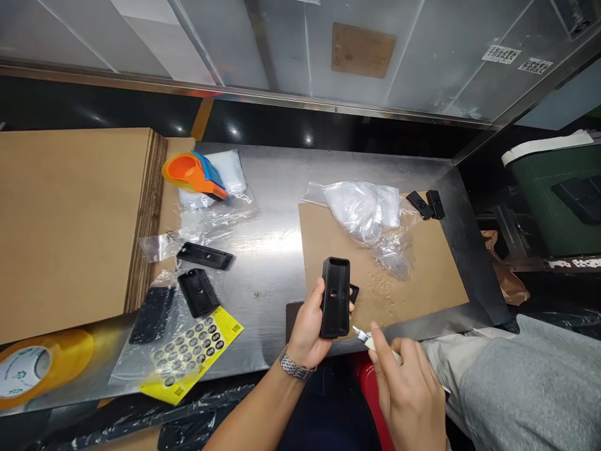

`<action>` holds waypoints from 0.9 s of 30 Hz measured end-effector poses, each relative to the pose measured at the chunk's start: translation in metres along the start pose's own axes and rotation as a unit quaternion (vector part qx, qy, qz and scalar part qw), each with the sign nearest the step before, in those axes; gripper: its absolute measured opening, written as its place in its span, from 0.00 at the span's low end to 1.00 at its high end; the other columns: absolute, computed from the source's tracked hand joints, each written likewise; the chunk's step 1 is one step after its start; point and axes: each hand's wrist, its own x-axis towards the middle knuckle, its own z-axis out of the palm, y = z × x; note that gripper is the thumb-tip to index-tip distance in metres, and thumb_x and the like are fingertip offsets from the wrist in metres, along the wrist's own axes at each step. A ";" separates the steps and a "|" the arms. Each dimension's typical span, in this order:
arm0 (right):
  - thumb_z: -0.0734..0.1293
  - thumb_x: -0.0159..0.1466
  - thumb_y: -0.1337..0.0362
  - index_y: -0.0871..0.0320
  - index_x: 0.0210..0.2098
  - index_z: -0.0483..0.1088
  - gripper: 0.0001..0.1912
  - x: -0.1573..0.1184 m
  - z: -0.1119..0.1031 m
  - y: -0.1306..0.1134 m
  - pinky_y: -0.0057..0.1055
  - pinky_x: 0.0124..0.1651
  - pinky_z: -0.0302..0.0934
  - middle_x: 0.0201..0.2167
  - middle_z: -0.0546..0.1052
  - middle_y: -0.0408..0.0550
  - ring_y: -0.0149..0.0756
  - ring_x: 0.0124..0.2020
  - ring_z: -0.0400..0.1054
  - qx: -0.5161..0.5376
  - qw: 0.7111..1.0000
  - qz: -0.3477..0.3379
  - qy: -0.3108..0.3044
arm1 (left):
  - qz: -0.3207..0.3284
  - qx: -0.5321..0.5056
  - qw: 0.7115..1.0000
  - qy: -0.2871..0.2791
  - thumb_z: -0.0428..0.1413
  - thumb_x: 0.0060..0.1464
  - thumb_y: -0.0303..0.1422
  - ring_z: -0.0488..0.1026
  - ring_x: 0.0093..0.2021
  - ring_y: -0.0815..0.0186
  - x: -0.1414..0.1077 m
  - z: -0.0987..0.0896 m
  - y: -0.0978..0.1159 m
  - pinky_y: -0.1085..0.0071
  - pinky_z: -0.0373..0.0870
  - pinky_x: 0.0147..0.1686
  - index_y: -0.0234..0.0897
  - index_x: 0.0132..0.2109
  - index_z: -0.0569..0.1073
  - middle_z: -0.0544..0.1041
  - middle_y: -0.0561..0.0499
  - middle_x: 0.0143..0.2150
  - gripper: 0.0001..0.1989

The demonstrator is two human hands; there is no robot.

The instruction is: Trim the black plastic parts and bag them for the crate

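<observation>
Tray [336, 319], black, one, hollow side up, in the left hand [306, 326], raised over the bench [277, 219] near its front edge. Left hand grips it, thumb along one long side. Right hand [407, 382] is closed on one knife [360, 335], thumb and forefinger at the handle. Tip just beside the tray's lower right corner; looks apart from it. Both hands busy.

Step in hand: looks like trimming the tray's edge, judged from tip and grip. Next move calls for a firm left hold, fingers clear of the blade, and a light, controlled stroke.

Counts, going outward: one small black piece [355, 292] behind the tray, mostly hidden; one cardboard sheet [432, 275] on the bench under it; one clear bag heap [357, 210] on the sheet, bags not countable; two black parts [419, 205] at the far right corner. Left side: two more black parts, one long [205, 255], one short [198, 292]; one dark flat piece [153, 315] at the bagging; one yellow sticker sheet [220, 335]; one tape dispenser [206, 175]; one cardboard stack [70, 219]; one tape roll [70, 357].
</observation>
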 end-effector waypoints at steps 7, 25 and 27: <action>0.50 0.66 0.64 0.58 0.38 0.66 0.15 0.002 0.004 -0.002 0.23 0.29 0.56 0.25 0.69 0.45 0.30 0.26 0.65 0.300 0.946 0.102 -0.073 | 0.018 -0.041 0.996 -0.083 0.42 0.56 0.44 0.72 0.30 0.67 0.006 -0.007 -0.004 0.73 0.69 0.32 0.26 0.39 0.72 0.75 0.43 0.33 0.24; 0.47 0.66 0.58 0.55 0.24 0.64 0.22 -0.001 0.007 -0.025 0.30 0.19 0.36 0.13 0.69 0.39 0.32 0.12 0.64 0.059 0.990 0.073 -0.106 | 0.181 -0.067 0.974 -0.120 0.42 0.49 0.55 0.66 0.29 0.67 0.008 -0.008 -0.023 0.71 0.66 0.29 0.32 0.39 0.70 0.69 0.47 0.30 0.30; 0.46 0.66 0.58 0.55 0.24 0.64 0.23 0.001 0.006 -0.026 0.30 0.19 0.35 0.13 0.69 0.39 0.32 0.12 0.63 0.056 0.990 0.071 -0.108 | 0.189 -0.062 0.973 -0.121 0.42 0.48 0.55 0.66 0.29 0.66 0.007 -0.008 -0.023 0.71 0.66 0.29 0.32 0.40 0.70 0.69 0.47 0.31 0.30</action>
